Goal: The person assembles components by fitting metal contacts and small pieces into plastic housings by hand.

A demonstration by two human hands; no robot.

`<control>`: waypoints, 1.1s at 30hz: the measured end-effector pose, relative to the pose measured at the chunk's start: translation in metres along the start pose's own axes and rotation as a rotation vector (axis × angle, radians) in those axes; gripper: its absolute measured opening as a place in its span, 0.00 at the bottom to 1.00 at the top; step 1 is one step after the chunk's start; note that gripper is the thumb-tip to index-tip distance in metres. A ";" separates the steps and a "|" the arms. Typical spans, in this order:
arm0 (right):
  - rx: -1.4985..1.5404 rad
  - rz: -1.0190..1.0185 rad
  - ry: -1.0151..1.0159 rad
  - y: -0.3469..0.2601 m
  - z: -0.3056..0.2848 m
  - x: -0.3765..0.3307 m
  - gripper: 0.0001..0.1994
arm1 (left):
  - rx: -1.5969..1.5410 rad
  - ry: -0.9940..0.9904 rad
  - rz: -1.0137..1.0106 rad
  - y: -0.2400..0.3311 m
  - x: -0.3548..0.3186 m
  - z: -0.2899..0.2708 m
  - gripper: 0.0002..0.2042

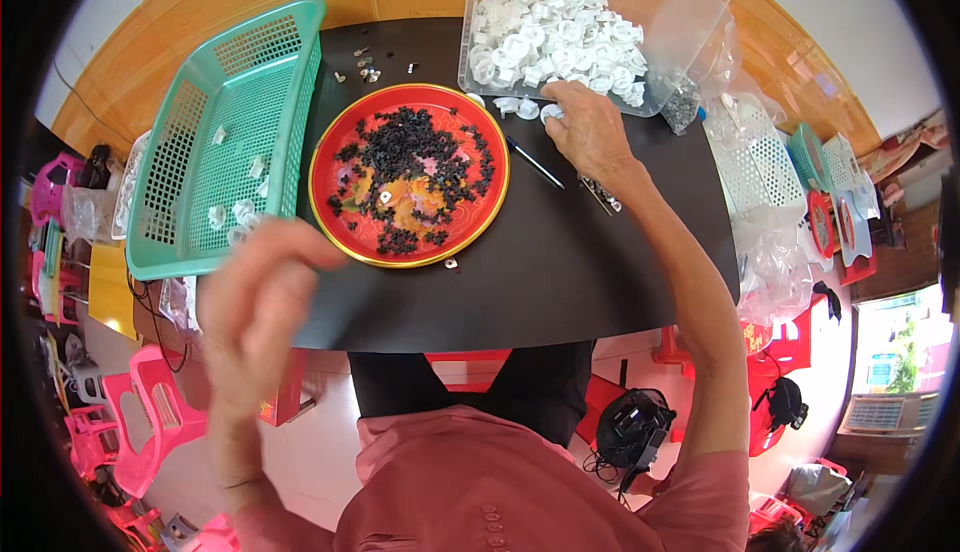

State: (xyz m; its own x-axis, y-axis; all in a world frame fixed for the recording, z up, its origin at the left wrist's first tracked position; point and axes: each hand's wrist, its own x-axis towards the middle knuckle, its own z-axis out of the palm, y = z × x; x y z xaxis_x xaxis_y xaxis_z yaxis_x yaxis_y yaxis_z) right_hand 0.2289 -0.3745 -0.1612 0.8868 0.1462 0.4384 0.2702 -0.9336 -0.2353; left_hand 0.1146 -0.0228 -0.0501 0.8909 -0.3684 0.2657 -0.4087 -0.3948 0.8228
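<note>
My right hand (592, 134) is at the front of a clear plastic bin (640, 102). Thumb and forefinger close around a small round white plastic part (551, 112). More white plastic parts (560, 37) are heaped in the bin, and a few lie on the table before it. My left hand (262, 302) is raised near the front corner of a green basket (308, 102), smeared by motion, so its grip is unclear. Several white pieces lie in this basket. A round red tray (330, 214) with a gold rim holds many small black parts (400, 147).
A blue and silver pen (535, 162) lies on the dark table (500, 302) between tray and right hand. Small metal pieces (372, 75) are scattered behind the tray. A bag of small grey parts (681, 107) stands beside the bin. White baskets (760, 162) and plastic bags flank the right edge.
</note>
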 end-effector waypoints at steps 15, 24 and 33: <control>1.369 0.149 0.036 -0.095 -0.017 -0.097 0.15 | -1.215 -0.002 -0.290 -0.043 0.011 0.163 0.14; 1.164 0.062 0.090 -0.085 -0.015 -0.118 0.09 | -1.006 0.054 -0.244 -0.047 0.014 0.175 0.06; 1.187 0.361 -0.043 -0.090 -0.026 -0.120 0.04 | -0.924 0.005 -0.210 -0.051 0.007 0.184 0.07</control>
State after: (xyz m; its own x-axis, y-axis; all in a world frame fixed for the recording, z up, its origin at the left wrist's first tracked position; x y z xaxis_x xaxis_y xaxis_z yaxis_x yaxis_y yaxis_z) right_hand 0.0890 -0.3163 -0.1702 0.9864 -0.0261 0.1623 0.1607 -0.0527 -0.9856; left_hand 0.1051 -0.1602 -0.1824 0.9302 -0.3608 0.0676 0.0765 0.3709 0.9255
